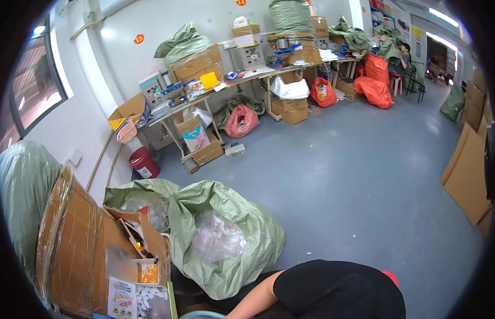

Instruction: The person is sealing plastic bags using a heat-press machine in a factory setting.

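Neither of my hands shows; both lie outside the picture. One bare forearm (255, 305) of mine comes out of a black sleeve (332, 287) and slopes down to the lower edge. It ends over the rim of a light blue basin (202, 315), whose inside is cut off. Just beyond the arm stands an open green woven sack (258, 234) with clear plastic bags (218, 237) inside. To the left of the basin, a tray of small white pieces (151, 302) sits beside a printed card (122, 297) and a small box with orange contents (148, 273).
A large taped cardboard box (72, 239) rises at the left. Another green sack (141, 191) and a dark red bucket (144, 162) stand behind. Workbenches (205, 95) with machines line the far wall. A seated person (402, 58) is far off; flattened cardboard (465, 175) leans at right.
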A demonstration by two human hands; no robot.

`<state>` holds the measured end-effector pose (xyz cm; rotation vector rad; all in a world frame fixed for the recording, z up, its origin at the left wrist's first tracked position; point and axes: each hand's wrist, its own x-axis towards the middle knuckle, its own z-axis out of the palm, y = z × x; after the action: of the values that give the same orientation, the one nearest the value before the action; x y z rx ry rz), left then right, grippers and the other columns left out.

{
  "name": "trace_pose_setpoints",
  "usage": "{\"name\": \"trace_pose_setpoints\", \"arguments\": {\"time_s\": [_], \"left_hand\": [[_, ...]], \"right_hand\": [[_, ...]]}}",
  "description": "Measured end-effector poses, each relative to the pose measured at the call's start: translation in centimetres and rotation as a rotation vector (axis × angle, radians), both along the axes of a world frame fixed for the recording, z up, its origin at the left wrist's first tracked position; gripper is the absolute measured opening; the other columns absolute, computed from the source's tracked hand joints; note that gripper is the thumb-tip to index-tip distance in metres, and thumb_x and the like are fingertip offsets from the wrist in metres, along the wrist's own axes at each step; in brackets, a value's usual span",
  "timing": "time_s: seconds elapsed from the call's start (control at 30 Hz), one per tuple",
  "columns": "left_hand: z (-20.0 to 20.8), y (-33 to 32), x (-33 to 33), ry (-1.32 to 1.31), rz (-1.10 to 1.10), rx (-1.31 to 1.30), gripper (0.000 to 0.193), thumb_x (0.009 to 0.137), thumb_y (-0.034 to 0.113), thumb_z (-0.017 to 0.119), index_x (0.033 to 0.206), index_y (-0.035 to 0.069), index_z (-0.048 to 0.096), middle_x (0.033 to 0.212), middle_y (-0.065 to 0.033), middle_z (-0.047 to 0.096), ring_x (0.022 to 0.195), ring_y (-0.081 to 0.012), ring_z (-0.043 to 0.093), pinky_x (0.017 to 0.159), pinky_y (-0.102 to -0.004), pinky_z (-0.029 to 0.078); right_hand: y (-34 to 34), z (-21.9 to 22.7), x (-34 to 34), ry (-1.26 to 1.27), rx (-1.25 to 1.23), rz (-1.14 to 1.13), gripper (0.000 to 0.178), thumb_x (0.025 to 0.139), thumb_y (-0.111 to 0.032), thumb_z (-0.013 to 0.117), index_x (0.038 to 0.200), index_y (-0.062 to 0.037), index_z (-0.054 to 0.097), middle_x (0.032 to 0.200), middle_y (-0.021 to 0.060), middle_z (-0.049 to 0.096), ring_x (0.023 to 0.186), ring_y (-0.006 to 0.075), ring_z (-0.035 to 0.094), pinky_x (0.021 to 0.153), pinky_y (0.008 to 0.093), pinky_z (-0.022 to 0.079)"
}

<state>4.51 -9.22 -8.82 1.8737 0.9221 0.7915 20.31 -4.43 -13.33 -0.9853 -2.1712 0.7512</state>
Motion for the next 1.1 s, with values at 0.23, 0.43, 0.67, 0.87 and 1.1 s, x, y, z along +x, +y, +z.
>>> {"name": "trace_pose_setpoints", "arguments": {"time_s": [0.23,0.43,0.67,0.87,1.1], "left_hand": [[0.4,-1.1,-1.6,0.019,-0.122,-0.014,0.013,0.092,0.013,0.057,0.095,0.001,0.06,0.07,-0.0092,0.056,0.071,-0.0194,0.052,0.066,-0.0329,0.043],[-2.3,-0.8,-3.4,0.032,0.32,-0.605,0.021,0.09,0.016,0.065,0.106,0.004,0.066,0.074,-0.0083,0.059,0.073,-0.0163,0.053,0.071,-0.0308,0.045],[-0.4,-3.9,0.7,0.118,0.465,0.174,0.019,0.088,0.014,0.065,0.085,-0.004,0.059,0.086,-0.0152,0.064,0.079,-0.0228,0.056,0.072,-0.0327,0.045],[-2.0,-1.4,-0.7,0.404,0.766,0.281,0.008,0.083,0.005,0.061,0.087,-0.001,0.059,0.081,-0.0146,0.056,0.073,-0.0294,0.055,0.068,-0.0367,0.047],[-1.0,-0.8,-0.2,0.361,0.839,0.071,0.016,0.084,0.012,0.068,0.084,-0.002,0.059,0.075,-0.0113,0.058,0.069,-0.0217,0.053,0.066,-0.0346,0.047]], "right_hand": [[0.6,-4.1,-1.2,0.157,-0.173,0.059,0.036,0.08,-0.037,0.068,0.068,-0.0031,0.066,0.061,0.0134,0.06,0.055,0.0239,0.055,0.053,0.0413,0.042],[-0.6,1.0,0.7,0.127,-0.311,0.116,0.032,0.078,-0.029,0.071,0.098,-0.0049,0.067,0.093,0.0126,0.068,0.086,0.023,0.063,0.073,0.0378,0.049],[0.4,-3.2,-3.9,0.3,-0.451,0.241,0.033,0.082,-0.033,0.066,0.105,-0.0087,0.066,0.095,0.0117,0.069,0.088,0.0236,0.065,0.076,0.0373,0.05],[-0.3,-6.2,-7.6,0.466,-0.559,-0.021,0.017,0.082,-0.011,0.055,0.093,-0.0063,0.065,0.094,0.0144,0.069,0.095,0.0317,0.065,0.078,0.0406,0.05],[3.4,-5.8,-5.4,0.184,-0.392,0.23,0.018,0.081,-0.014,0.055,0.094,-0.0072,0.065,0.092,0.0176,0.068,0.09,0.0352,0.065,0.076,0.0441,0.051]]}}
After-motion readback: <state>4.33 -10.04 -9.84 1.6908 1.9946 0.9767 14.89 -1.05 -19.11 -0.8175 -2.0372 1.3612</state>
